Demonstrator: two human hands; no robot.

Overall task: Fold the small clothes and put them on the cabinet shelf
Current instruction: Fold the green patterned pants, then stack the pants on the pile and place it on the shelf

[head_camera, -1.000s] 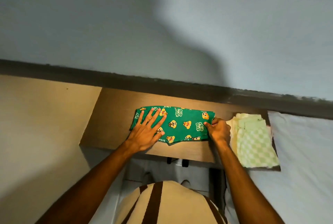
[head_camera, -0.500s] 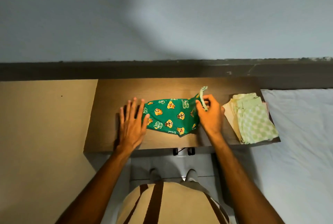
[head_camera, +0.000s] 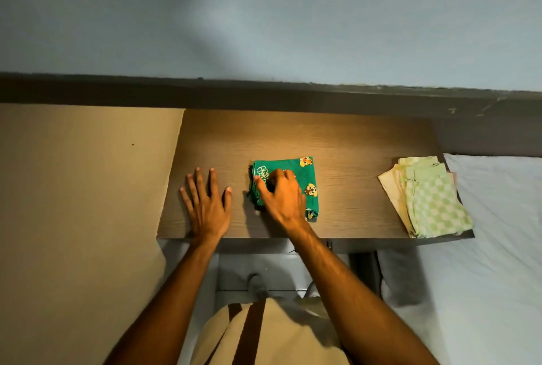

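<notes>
One wooden table [head_camera: 352, 141] serves as the landmark. On it lies one folded green cartoon-print garment [head_camera: 305, 171] near the middle, and one stack of pale green checked clothes [head_camera: 431, 206] at its right end; how many pieces the stack holds cannot be told. Two hands rest on the table: left hand [head_camera: 206, 203], right hand [head_camera: 281, 197].

Bare tabletop [head_camera: 352, 165] separates green garment [head_camera: 305, 177] from folded stack [head_camera: 431, 206].

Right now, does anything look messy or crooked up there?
Only a little. The pale green stack at the tabletop's right end is fanned out and skewed, its corner right at the edge. The green cartoon garment under the right hand looks neatly folded.
</notes>
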